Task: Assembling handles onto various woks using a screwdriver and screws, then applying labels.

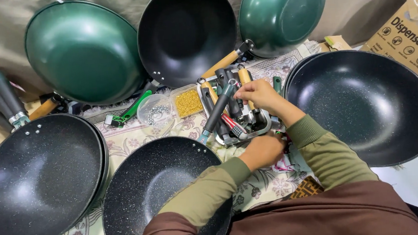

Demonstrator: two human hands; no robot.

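Observation:
A black speckled wok (160, 194) lies right in front of me, and a dark grey handle (217, 111) rises from its far rim. My right hand (261, 95) pinches the top end of that handle, above a metal tray (261, 124) filled with several grey and wooden handles. In the tray lies a red and black screwdriver (234, 125). My left hand (263, 150) is curled at the tray's near edge, next to the wok's rim. Its fingers are hidden, so I cannot tell what it holds.
Two green woks (84, 50) (280, 12) and a black one (186, 33) lean against the cloth at the back. A large black wok (365, 106) lies at the right, stacked woks (36, 178) at the left. Small clear tubs of screws (189, 101) and washers (155, 112) stand mid-mat. A cardboard box (409, 30) is far right.

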